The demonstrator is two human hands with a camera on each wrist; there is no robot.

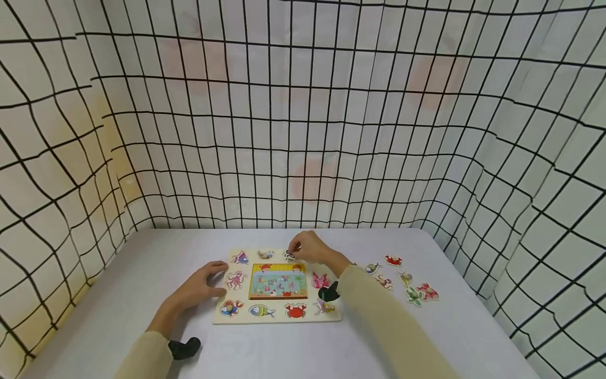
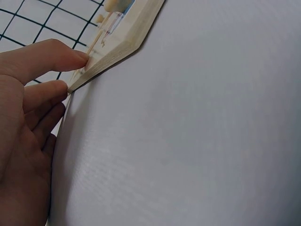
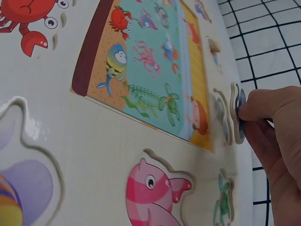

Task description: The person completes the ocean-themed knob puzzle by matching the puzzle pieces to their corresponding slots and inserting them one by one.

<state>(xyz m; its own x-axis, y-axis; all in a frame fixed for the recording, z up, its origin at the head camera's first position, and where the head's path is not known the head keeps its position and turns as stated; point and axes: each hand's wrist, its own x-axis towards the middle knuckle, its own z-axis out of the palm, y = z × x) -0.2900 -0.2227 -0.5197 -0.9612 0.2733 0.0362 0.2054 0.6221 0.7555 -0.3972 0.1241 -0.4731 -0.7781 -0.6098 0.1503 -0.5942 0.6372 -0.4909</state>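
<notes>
The right hand (image 1: 310, 246) pinches a grey puzzle piece (image 3: 239, 113) at the board's far edge, tilted on edge just beside a recess (image 3: 220, 113) of the board (image 1: 251, 319) — long axes roughly parallel, contact unclear. The left hand (image 1: 203, 287), farther off, has thumb and fingers spread, touching the board's left edge. The pink-fish recess (image 3: 148, 195) looks empty; loose pieces (image 1: 414, 296) lie right on the desk (image 1: 284, 350).

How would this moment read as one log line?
right hand: pinches piece by a recess | left hand: touches puzzle board | loose pieces: on table, right of board
</notes>
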